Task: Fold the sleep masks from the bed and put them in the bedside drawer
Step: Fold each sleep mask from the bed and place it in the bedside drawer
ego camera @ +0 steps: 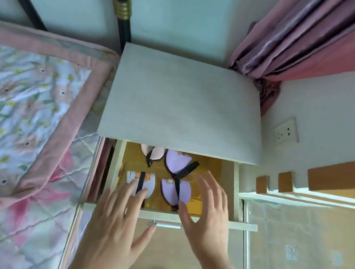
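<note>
Home bedroom, quilted bed (pixel 23 108), bedside drawer (pixel 236 191), curtains (pixel 316 40)

Bare left hand (pixel 117 225), bare right hand (pixel 206 214), sleeveless forearms

sleep masks (pixel 172 175): four, folded (black straps across), two rows | drawer (pixel 234 186): open, gold-lined

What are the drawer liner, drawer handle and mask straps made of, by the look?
Gold drawer liner: likely glossy foil or coated paper, since it shines and reflects. Slim silver drawer handle: probably brushed metal, though it could be metallised plastic. Black mask straps: apparently flat woven elastic, matte.
</note>
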